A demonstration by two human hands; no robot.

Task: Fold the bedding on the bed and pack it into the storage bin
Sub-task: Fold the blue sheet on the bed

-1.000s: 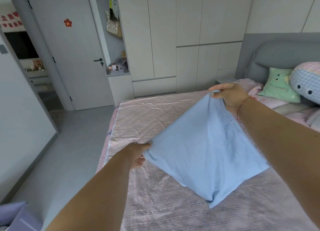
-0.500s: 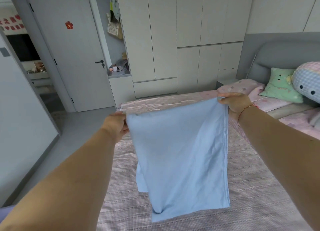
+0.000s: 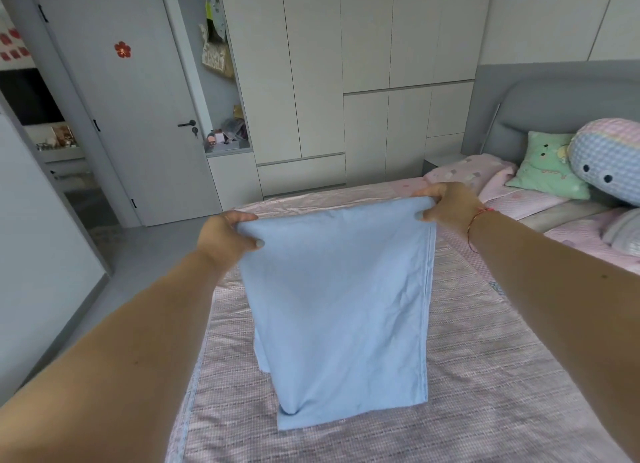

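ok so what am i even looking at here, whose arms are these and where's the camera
The camera sits on a person's head and looks forward and down, so the two bare arms reaching into the picture are that person's own. There is no robot.

The left hand and the right hand each pinch a top corner of a light blue cloth, which hangs down between them over a bed with a pink cover. The cloth's lower end looks to reach the cover.

At the head of the bed, on the right, lie a green pillow and a checked plush toy. Behind stand wardrobes and a door. No storage bin is in view.
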